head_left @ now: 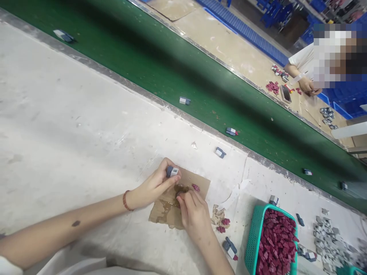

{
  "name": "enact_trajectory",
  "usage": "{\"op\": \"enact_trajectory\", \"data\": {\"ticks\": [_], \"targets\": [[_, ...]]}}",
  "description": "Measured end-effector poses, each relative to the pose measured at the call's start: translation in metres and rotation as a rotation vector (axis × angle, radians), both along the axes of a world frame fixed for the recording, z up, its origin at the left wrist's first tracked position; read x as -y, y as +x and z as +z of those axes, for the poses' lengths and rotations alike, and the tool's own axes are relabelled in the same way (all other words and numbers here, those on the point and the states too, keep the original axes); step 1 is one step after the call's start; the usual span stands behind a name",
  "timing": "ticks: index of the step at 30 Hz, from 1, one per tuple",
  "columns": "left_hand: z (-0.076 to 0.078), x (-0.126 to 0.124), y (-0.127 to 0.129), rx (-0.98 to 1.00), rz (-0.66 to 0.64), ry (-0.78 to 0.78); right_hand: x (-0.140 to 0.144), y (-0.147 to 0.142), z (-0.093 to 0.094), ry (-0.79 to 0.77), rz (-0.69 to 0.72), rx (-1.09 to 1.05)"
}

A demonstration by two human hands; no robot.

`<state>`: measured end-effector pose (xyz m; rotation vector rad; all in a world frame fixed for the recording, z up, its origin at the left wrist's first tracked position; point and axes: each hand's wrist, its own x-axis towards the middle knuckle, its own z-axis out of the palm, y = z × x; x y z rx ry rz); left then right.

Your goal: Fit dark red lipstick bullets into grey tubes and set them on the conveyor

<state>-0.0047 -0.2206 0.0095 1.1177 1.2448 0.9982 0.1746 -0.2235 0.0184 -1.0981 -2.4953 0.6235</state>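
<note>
Two bare forearms enter from the lower left and lower centre of the frame. No gloves or rings visible on either hand. Left hand: thin bracelet of dark red beads around the wrist. One small dark mark on the left forearm, midway along. White fabric, likely a short sleeve, shows at the lower left corner. Right hand: wrist and forearm bare, nothing worn.

Grey-white part, on stained cardboard
</note>
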Motion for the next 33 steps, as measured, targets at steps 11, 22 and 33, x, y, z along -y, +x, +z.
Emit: {"op": "enact_trajectory", "data": {"ticks": [11,22,33], "targets": [[-0.002,0.002,-0.003,-0.119,-0.067,0.079,-0.005,0.007,0.007,-0.416,-0.175,-0.273],[-0.005,0.006,-0.007,-0.201,-0.369,0.198,-0.01,0.015,0.005,-0.666,-0.433,-0.729],[-0.009,0.004,-0.006,-0.246,-0.458,0.301,-0.008,0.008,0.005,-0.625,-0.321,-0.709]]}}
